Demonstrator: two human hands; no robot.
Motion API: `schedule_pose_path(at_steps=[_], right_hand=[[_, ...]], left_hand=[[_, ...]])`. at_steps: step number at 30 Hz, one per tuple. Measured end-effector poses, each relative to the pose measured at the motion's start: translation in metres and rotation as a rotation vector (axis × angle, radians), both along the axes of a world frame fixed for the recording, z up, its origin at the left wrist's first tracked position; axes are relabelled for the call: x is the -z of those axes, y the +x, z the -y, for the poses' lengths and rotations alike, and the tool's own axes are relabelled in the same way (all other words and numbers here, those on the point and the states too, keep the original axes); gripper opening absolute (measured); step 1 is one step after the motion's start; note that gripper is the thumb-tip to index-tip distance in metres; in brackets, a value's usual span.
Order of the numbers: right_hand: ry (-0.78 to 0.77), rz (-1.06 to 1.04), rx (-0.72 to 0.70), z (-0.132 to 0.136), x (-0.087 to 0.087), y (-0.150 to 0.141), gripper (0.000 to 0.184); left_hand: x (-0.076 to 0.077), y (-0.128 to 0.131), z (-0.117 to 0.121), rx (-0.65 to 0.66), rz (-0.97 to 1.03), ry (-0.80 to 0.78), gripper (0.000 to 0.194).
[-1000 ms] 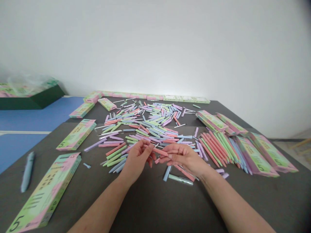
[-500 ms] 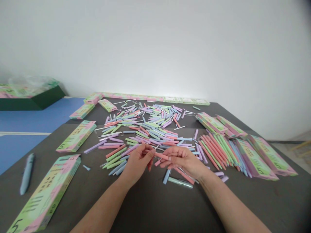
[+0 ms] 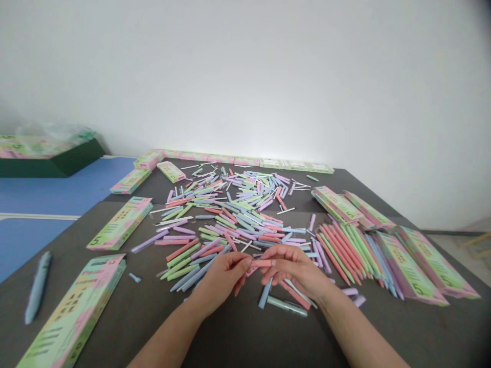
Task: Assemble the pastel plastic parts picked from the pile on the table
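The left hand [image 3: 224,280] and the right hand [image 3: 295,269] meet just in front of the table's middle, their fingertips nearly touching; between them a coral pen barrel [image 3: 263,263] lies pinched crosswise, the left fingertips closed on one end and the right fingers curled around the other; neither hand is open, and the barrel's middle is partly hidden by the fingers. Right under the right hand lie a pale blue barrel [image 3: 264,294] and a mint-green pen [image 3: 287,306]; a loose heap of pastel pen parts [image 3: 226,217] — pink, green, lilac, blue, mixed with thin white sticks [image 3: 287,210] — spreads from the hands toward the far edge of the dark grey table [image 3: 383,207]. Toward the right edge, sorted pens [image 3: 339,253] lie side by side by colour, beside fanned green-and-pink boxes [image 3: 410,266]; more boxes line the far edge [image 3: 245,161]; along the left edge lie another box marked 5 [image 3: 72,312] and a blue pen [image 3: 37,287], with a small blue cap [image 3: 134,277] just beside that box — the cap sits near the heap's left fringe.
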State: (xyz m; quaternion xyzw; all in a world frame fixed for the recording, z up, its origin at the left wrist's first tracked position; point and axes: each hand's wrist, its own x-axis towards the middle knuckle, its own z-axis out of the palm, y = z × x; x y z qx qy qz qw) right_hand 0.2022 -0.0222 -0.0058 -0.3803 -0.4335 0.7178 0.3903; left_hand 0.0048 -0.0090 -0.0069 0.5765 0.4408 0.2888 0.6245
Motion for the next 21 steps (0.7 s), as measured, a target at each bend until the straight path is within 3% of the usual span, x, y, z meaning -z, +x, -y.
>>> schedule_pose_path(at_steps=[4,7,9,12,13,17,21], right_hand=[[-0.005,0.050,0.019,-0.003,-0.004,0.000,0.026],[0.071,0.232,0.093,-0.021,-0.007,0.010,0.025],[0.241,0.506,0.173,-0.044,-0.007,0.023,0.024],[0.565,1.339,0.270,-0.086,-0.005,0.047,0.026],[0.593,1.448,0.287,-0.099,-0.004,0.054,0.027],[0.652,1.611,0.154,-0.134,0.002,0.070,0.029],[0.688,1.693,-0.030,-0.147,0.010,0.074,0.024]], left_hand=[[0.002,0.001,0.001,0.028,0.054,-0.064,0.036],[0.005,0.002,0.002,-0.047,0.128,-0.133,0.036],[0.006,0.002,0.001,-0.101,0.168,-0.165,0.036],[0.009,0.002,0.000,-0.139,0.211,-0.178,0.036],[0.010,0.001,-0.001,-0.148,0.224,-0.178,0.035],[0.012,-0.001,-0.003,-0.183,0.261,-0.183,0.034],[0.013,-0.001,-0.005,-0.191,0.277,-0.198,0.035]])
